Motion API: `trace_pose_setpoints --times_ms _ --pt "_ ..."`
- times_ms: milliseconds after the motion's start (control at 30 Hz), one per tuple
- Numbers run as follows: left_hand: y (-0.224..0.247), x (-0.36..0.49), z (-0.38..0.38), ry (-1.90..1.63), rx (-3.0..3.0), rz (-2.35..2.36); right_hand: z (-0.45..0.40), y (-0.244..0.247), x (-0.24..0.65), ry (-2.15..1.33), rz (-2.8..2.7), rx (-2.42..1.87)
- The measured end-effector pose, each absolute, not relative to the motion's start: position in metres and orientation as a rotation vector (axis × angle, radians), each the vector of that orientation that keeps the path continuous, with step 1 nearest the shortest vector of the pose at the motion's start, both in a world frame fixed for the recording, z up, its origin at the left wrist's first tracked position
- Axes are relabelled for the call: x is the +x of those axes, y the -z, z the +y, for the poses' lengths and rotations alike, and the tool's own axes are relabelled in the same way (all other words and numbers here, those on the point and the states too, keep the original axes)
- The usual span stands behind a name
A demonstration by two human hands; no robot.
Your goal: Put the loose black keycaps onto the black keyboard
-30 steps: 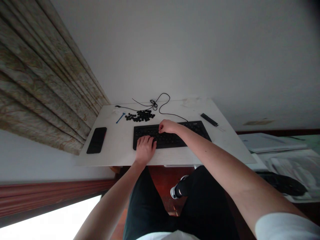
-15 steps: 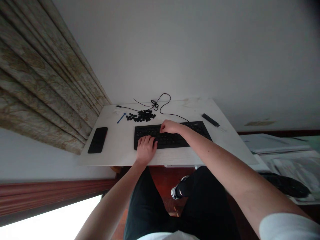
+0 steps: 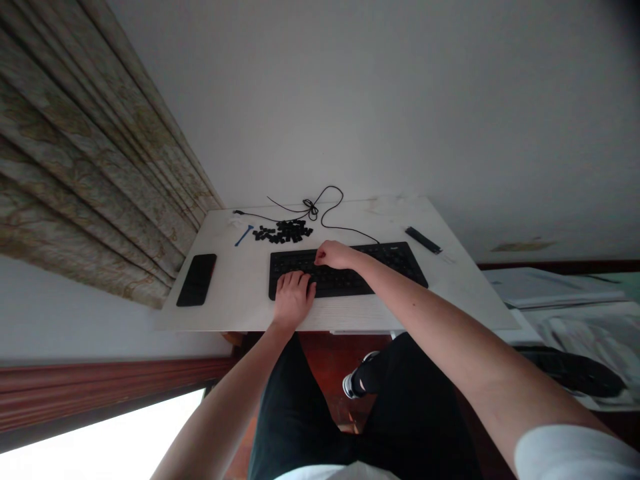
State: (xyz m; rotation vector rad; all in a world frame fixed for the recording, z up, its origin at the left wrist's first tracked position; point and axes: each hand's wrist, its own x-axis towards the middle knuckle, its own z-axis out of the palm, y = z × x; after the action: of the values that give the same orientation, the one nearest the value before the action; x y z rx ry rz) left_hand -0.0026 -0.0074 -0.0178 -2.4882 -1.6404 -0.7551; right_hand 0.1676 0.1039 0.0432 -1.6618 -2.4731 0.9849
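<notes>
A white desk (image 3: pixel 230 293) holds a black keyboard (image 3: pixel 350 283), and a heap of loose black keycaps (image 3: pixel 283 231) lies on the desk beyond it, not yet put on. The left hand (image 3: pixel 294 300) lies on the keys with open fingers. The right hand (image 3: pixel 334 255) is curled over the keys, and I cannot tell if it grips anything.

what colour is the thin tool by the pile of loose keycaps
Blue; the thin tool shows best in the head view, the only view here.

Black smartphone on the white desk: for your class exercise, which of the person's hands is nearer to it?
Left. The left hand rests on the black computer keyboard, to the right of the black smartphone; the right hand lies farther right of the phone, over the keyboard's upper edge.
</notes>
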Motion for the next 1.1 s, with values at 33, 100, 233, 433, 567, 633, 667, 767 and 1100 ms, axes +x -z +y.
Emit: trace_pose_setpoints --times_ms 33,100,233,433,567,633,667,767,1100 --pt "0.018 -0.003 -0.008 0.754 -2.490 -1.640 0.104 -0.042 0.167 -0.989 -2.465 -1.666" --pt "0.018 -0.002 -0.008 0.749 -2.494 -1.642 0.104 -0.040 0.167 -1.004 -2.447 -1.664" --pt "0.018 -0.002 -0.008 0.748 -2.493 -1.657 0.106 -0.036 0.167 -1.010 -2.421 -1.695" --pt "0.019 -0.003 -0.007 0.763 -2.496 -1.651 0.106 -0.033 0.166 -1.016 -2.423 -1.682" --pt "0.019 -0.003 -0.007 0.770 -2.502 -1.650 0.105 -0.031 0.164 -0.968 -2.431 -1.731" --pt "0.020 -0.003 -0.008 0.773 -2.507 -1.653 0.105 -0.032 0.163 -0.899 -2.428 -1.781" --pt "0.020 -0.003 -0.008 0.774 -2.510 -1.656 0.105 -0.032 0.162 -0.864 -2.430 -1.807" --pt "0.020 -0.002 -0.008 0.780 -2.508 -1.668 0.103 -0.036 0.161 -0.806 -2.462 -1.862" --pt "0.018 -0.002 -0.009 0.767 -2.500 -1.657 0.093 -0.037 0.164 -0.764 -2.536 -1.787"
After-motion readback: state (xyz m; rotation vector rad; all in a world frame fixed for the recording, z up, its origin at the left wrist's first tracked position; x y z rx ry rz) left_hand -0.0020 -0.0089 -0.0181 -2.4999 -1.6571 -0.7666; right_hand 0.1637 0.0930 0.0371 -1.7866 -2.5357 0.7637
